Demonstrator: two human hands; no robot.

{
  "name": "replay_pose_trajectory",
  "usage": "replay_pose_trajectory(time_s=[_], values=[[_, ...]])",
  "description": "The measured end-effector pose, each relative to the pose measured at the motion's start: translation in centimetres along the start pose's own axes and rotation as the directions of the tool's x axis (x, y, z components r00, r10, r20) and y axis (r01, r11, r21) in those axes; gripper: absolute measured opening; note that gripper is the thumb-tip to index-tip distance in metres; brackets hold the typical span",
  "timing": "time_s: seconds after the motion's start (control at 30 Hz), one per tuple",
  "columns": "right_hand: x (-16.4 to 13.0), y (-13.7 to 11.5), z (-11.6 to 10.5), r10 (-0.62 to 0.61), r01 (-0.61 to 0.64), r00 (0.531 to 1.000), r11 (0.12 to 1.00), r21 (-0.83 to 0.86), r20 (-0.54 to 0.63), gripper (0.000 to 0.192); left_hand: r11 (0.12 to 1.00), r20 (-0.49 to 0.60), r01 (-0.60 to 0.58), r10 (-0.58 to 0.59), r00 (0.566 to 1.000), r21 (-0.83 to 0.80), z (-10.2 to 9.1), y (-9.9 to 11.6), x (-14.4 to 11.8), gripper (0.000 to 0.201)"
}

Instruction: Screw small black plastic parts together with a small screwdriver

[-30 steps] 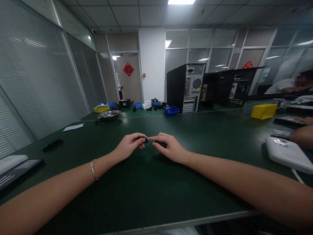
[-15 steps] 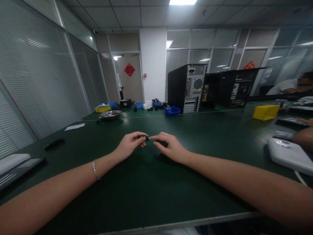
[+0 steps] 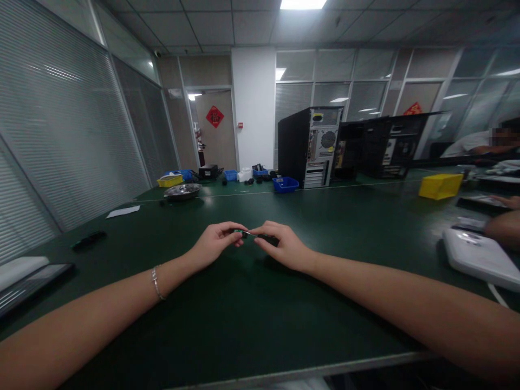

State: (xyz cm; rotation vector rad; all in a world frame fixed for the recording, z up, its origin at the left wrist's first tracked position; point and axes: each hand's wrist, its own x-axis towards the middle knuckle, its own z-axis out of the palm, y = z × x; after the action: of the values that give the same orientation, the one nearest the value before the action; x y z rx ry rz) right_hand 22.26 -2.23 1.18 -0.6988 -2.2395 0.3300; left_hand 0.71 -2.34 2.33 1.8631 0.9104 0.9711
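My left hand [image 3: 215, 242] and my right hand [image 3: 280, 244] meet fingertip to fingertip above the dark green table [image 3: 252, 303]. Between them is a small dark part [image 3: 244, 233] with a pale metallic bit, pinched by the left thumb and forefinger. My right hand pinches a thin dark tool [image 3: 266, 236] whose tip touches that part. The part is too small to tell what it is. A thin bracelet [image 3: 156, 282] sits on my left wrist.
Two open black computer cases [image 3: 309, 146] stand at the far side, with blue bins [image 3: 285, 184], a yellow bin [image 3: 441, 186] and a metal dish [image 3: 182, 190]. A white device [image 3: 479, 259] and another person's forearm [image 3: 501, 225] are at right. A tablet [image 3: 28, 281] lies at left.
My fingertips shifted slightly against each other on the small part; both hands stay in the same place above the table.
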Motion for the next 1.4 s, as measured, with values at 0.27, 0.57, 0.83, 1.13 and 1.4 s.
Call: replay_pose_trajectory(time_s=[0.27, 0.57, 0.83, 1.13, 1.4], values=[[0.1, -0.2, -0.1, 0.023, -0.023, 1.000, 1.000, -0.018, 0.001, 0.026, 0.999, -0.028, 0.008, -0.009, 1.000, -0.045, 0.2, -0.2, 0.2, 0.029], [0.0, -0.1, 0.0, 0.002, -0.002, 1.000, 1.000, 0.002, 0.028, 0.023, 0.998, -0.006, 0.036, -0.036, 0.999, -0.048, 0.1, -0.3, 0.1, 0.030], [0.1, -0.3, 0.0, 0.030, -0.030, 1.000, 1.000, 0.006, 0.006, 0.022, 0.970, -0.024, 0.060, -0.067, 0.997, -0.237, -0.2, -0.9, 0.4, 0.030], [0.2, -0.8, -0.2, 0.056, -0.056, 0.998, 0.998, -0.019, 0.005, 0.021, 0.889, -0.053, 0.078, -0.114, 0.992, -0.452, -1.1, -2.1, 0.7, 0.024], [0.2, -1.1, -0.3, 0.011, -0.011, 0.998, 1.000, 0.014, 0.055, 0.020, 0.918, -0.043, 0.134, -0.161, 0.986, -0.374, -1.0, -2.1, 0.6, 0.029]])
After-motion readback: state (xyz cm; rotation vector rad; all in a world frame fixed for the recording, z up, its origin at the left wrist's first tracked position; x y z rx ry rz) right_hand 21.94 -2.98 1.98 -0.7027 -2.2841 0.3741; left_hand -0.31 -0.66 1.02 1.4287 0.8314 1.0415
